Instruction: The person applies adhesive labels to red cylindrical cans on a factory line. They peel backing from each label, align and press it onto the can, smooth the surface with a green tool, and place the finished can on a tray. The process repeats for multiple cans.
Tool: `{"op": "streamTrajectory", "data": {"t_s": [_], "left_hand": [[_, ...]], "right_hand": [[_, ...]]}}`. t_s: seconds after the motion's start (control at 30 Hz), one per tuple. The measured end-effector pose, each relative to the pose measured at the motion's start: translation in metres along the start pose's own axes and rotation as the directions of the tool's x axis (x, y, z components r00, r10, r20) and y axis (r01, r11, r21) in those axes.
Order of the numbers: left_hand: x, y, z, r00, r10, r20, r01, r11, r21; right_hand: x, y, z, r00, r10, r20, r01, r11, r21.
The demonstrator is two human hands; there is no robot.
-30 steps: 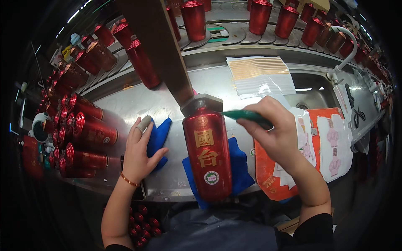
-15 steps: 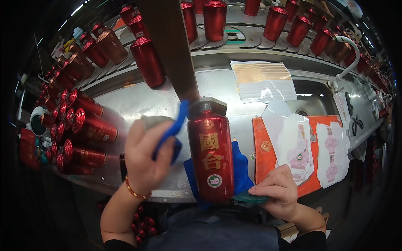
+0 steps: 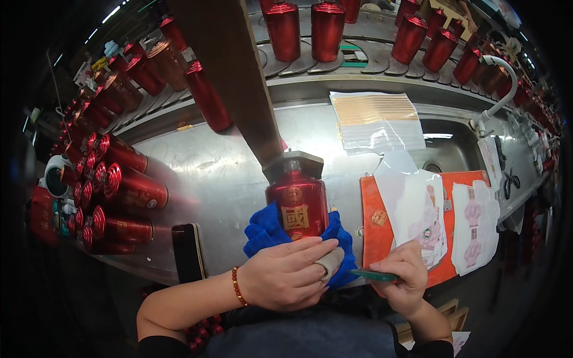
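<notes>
A red bottle (image 3: 296,200) with a gold label lies on a blue cloth (image 3: 262,230) at the near edge of the steel bench, its neck under a brown wooden bar (image 3: 233,77). My left hand (image 3: 286,274) lies flat across the bottle's lower half, one fingertip wrapped in tape. A thin green scraper (image 3: 373,275) is pinched in my right hand (image 3: 403,277), just right of the bottle, over an orange mat (image 3: 373,232).
Label sheets (image 3: 418,206) lie on the orange mat, more sheets (image 3: 376,119) behind. Several red bottles (image 3: 119,191) are stacked at left and stand on the conveyor (image 3: 310,30) behind. A dark phone (image 3: 188,250) lies at the bench edge. A sink with a faucet (image 3: 495,89) is at right.
My left hand put down the blue cloth it was lifting and came to rest flat on the bottle. My right hand with the green scraper dropped from the bottle's neck to the near edge.
</notes>
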State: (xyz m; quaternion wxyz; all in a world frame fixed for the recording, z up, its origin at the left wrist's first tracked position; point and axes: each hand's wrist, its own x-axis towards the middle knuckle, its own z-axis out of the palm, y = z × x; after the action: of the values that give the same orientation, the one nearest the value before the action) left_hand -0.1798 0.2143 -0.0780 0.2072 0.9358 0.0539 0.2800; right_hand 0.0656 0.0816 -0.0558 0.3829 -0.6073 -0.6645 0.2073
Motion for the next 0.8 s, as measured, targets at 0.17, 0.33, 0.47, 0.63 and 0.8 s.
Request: {"op": "streamTrajectory", "data": {"t_s": [0.17,0.33,0.47,0.63,0.8], "left_hand": [[-0.035,0.026,0.015,0.985,0.17,-0.007,-0.17,0.977,-0.13],[-0.053,0.036,-0.012,0.977,-0.045,-0.207,0.03,0.997,-0.073],[-0.084,0.01,-0.034,0.771,-0.439,-0.462,0.58,0.783,0.224],[-0.092,0.008,-0.028,0.614,-0.564,-0.552,0.739,0.657,0.15],[-0.074,0.02,-0.003,0.683,-0.616,-0.393,0.626,0.771,-0.121]], "right_hand": [[0.005,0.001,-0.004,0.999,0.029,0.017,-0.03,0.999,0.044],[0.033,-0.009,-0.002,0.979,0.189,0.078,-0.2,0.964,0.176],[0.09,-0.018,0.009,0.963,-0.235,0.128,0.247,0.965,-0.087],[0.117,-0.028,0.031,0.879,-0.402,0.257,0.433,0.899,-0.073],[0.121,-0.033,0.026,0.893,-0.353,0.28,0.399,0.908,-0.127]]}}
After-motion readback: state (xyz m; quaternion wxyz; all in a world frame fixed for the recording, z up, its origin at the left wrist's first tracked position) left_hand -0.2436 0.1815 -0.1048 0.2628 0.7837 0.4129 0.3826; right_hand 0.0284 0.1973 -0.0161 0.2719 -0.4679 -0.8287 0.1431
